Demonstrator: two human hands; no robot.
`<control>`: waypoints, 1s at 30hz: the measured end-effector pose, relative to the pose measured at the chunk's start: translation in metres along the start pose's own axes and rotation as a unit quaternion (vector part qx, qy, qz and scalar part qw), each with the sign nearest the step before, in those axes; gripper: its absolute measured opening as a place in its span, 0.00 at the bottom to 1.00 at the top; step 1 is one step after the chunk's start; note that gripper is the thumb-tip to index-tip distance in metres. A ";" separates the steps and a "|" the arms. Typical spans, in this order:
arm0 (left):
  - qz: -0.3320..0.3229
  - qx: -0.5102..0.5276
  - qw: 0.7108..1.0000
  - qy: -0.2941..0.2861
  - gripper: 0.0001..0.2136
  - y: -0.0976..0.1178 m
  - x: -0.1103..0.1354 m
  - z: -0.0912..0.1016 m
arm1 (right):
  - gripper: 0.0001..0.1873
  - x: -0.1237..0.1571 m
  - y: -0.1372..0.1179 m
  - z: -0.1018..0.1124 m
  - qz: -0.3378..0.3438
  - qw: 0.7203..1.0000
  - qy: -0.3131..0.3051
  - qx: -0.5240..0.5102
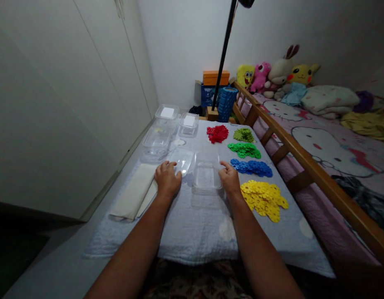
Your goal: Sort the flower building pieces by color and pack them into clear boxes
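My left hand (pixel 167 178) rests on the blue cloth (pixel 192 224) with fingers curled, its tips touching a clear plastic lid (pixel 183 160). My right hand (pixel 230 179) sits beside the right edge of an empty clear plastic box (pixel 206 177), fingers bent and touching its rim. Just right of that hand lies a heap of yellow plastic discs (pixel 264 198). Beyond it lie a blue heap (pixel 252 167), a green heap (pixel 244 149), a light-green heap (pixel 243 134) and a red heap (pixel 217 133).
More clear boxes and lids (pixel 162 128) stand at the far left of the cloth. A folded cream cloth (pixel 134 193) lies by my left hand. A wooden bed rail (pixel 304 162) runs along the right, with plush toys (pixel 273 74) behind. A black pole (pixel 223 54) stands at the back.
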State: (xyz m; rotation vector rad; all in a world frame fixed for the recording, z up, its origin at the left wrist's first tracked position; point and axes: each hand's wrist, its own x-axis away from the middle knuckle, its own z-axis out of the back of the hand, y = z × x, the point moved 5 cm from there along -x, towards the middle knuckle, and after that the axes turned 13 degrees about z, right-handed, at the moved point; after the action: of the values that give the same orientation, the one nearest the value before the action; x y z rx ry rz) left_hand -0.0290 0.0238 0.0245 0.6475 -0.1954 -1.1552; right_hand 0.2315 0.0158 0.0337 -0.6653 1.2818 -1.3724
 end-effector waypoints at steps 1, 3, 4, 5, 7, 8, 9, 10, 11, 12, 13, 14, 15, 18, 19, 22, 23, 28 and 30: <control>0.003 -0.009 1.000 -0.001 0.15 0.001 0.002 0.001 | 0.39 0.000 -0.001 0.000 0.000 1.000 -0.002 0.002; -0.002 -0.017 1.000 0.000 0.15 0.005 0.006 0.003 | 0.40 -0.001 -0.004 0.001 0.005 1.000 -0.004 0.007; -0.009 -0.016 1.000 -0.001 0.14 0.008 0.007 0.004 | 0.40 -0.001 -0.005 0.001 0.010 1.000 -0.003 0.010; -0.019 -0.013 1.000 -0.006 0.14 0.010 0.009 0.004 | 0.39 -0.001 -0.006 0.001 0.014 1.000 -0.001 0.012; -0.042 -0.009 0.999 -0.022 0.15 0.015 0.013 0.002 | 0.38 -0.001 -0.007 0.001 0.018 1.000 0.005 0.015; -0.054 -0.011 0.998 -0.032 0.15 0.017 0.015 0.001 | 0.37 -0.001 -0.008 0.001 0.018 1.000 0.008 0.014; -0.065 -0.015 0.997 -0.041 0.14 0.018 0.016 -0.001 | 0.37 0.000 -0.008 0.000 0.017 1.000 0.009 0.013; -0.075 -0.020 0.996 -0.047 0.14 0.019 0.018 -0.002 | 0.36 0.000 -0.009 0.000 0.016 1.000 0.008 0.013; -0.082 -0.027 0.995 -0.050 0.14 0.019 0.019 -0.003 | 0.35 0.000 -0.009 -0.001 0.017 1.000 0.004 0.015; -0.088 -0.034 0.994 -0.052 0.13 0.019 0.020 -0.004 | 0.34 0.001 -0.010 -0.001 0.019 1.000 -0.002 0.018; -0.093 -0.040 0.993 -0.053 0.12 0.019 0.021 -0.005 | 0.33 0.001 -0.011 -0.001 0.023 0.999 -0.008 0.024; -0.097 -0.045 0.993 -0.055 0.12 0.019 0.021 -0.005 | 0.32 0.000 -0.012 0.000 0.030 0.999 -0.016 0.034; -0.101 -0.049 0.992 -0.057 0.12 0.019 0.022 -0.005 | 0.30 -0.001 -0.013 0.002 0.038 0.998 -0.023 0.045; -0.110 -0.055 0.990 -0.065 0.12 0.020 0.023 -0.005 | 0.24 -0.004 -0.018 0.018 0.079 0.991 -0.049 0.101; -0.110 -0.054 0.990 -0.069 0.12 0.020 0.024 -0.005 | 0.22 -0.006 -0.020 0.027 0.098 0.985 -0.058 0.130; -0.103 -0.041 0.992 -0.069 0.12 0.022 0.026 -0.001 | 0.16 -0.005 -0.023 0.059 0.143 0.952 -0.079 0.259; -0.099 -0.030 0.993 -0.064 0.12 0.022 0.027 0.002 | 0.15 -0.003 -0.022 0.072 0.144 0.937 -0.082 0.308; -0.099 0.127 0.983 -0.089 0.14 0.029 0.037 0.013 | 0.16 0.013 -0.004 0.116 0.129 0.875 -0.123 0.451; -0.068 0.213 0.968 -0.117 0.16 0.028 0.040 0.013 | 0.18 0.018 0.003 0.122 0.125 0.863 -0.143 0.468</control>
State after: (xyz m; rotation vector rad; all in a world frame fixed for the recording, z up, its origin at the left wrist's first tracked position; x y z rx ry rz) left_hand 0.0037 -0.0101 0.0440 0.9127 -0.6208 -1.3346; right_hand 0.3389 -0.0395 0.0580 -0.0054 0.3347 -1.4074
